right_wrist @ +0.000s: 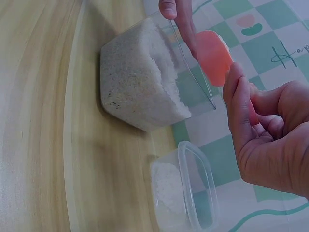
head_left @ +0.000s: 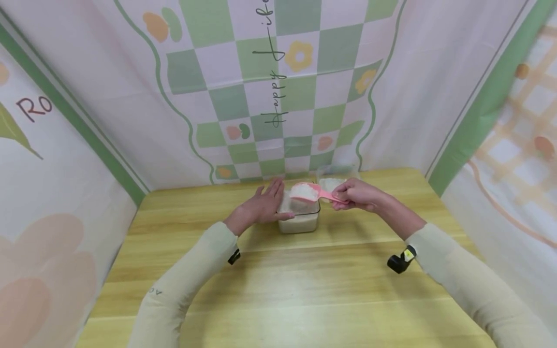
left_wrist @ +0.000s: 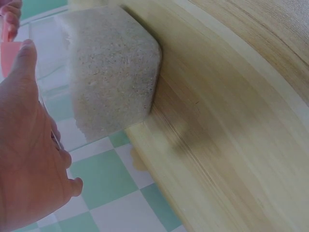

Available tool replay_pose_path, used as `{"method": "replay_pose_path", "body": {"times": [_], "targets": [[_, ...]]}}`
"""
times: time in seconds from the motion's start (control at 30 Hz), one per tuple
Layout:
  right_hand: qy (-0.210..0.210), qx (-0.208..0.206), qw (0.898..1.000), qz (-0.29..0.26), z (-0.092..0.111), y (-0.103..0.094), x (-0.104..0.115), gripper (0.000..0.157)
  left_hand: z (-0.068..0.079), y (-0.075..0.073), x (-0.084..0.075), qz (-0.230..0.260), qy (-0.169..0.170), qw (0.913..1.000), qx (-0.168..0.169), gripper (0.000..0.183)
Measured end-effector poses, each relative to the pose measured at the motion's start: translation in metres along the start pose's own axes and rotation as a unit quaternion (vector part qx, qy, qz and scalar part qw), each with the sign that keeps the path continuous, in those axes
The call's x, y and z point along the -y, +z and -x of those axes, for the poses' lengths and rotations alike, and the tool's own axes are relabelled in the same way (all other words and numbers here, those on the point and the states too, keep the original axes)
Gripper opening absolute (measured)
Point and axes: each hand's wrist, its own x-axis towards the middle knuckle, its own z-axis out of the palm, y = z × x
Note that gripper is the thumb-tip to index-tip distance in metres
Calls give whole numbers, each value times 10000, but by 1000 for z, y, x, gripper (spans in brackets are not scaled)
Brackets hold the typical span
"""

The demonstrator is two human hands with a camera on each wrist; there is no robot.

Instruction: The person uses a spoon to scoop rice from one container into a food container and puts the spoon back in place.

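At left, the left hand [head_left: 265, 205], fingers extended, rests against the left side of a clear container [head_left: 298, 224] of white grains [right_wrist: 137, 75], standing on the worktop [head_left: 278, 280]. Next, a pink scoop [right_wrist: 212, 60], loaded with white grains, is level above that container's opening. Behind and to the right, a smaller clear tub [right_wrist: 182, 159] bears white contents [right_wrist: 169, 188]. At right, the right hand [head_left: 354, 193] pinches the scoop's handle between thumb and fingers.

Pink scoop [right_wrist: 212, 58] with rice [head_left: 303, 191]; above clear tub [head_left: 298, 225]
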Motion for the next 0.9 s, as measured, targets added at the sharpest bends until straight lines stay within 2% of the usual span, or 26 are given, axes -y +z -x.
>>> {"method": "replay_pose_path", "body": {"times": [0.4,0.73,0.9], "targets": [[-124,-155,9997,-161,8,-15,-8,39,1,1,0,19,1,10000,19,106],[-268,-330,9988,-253,18,-30,-11,25,-1,3,1,-32,57,10000,-62,106],[-263,-398,9984,-289,20,-38,-15,25,-1,4,1,7,57,10000,-42,106]]}}
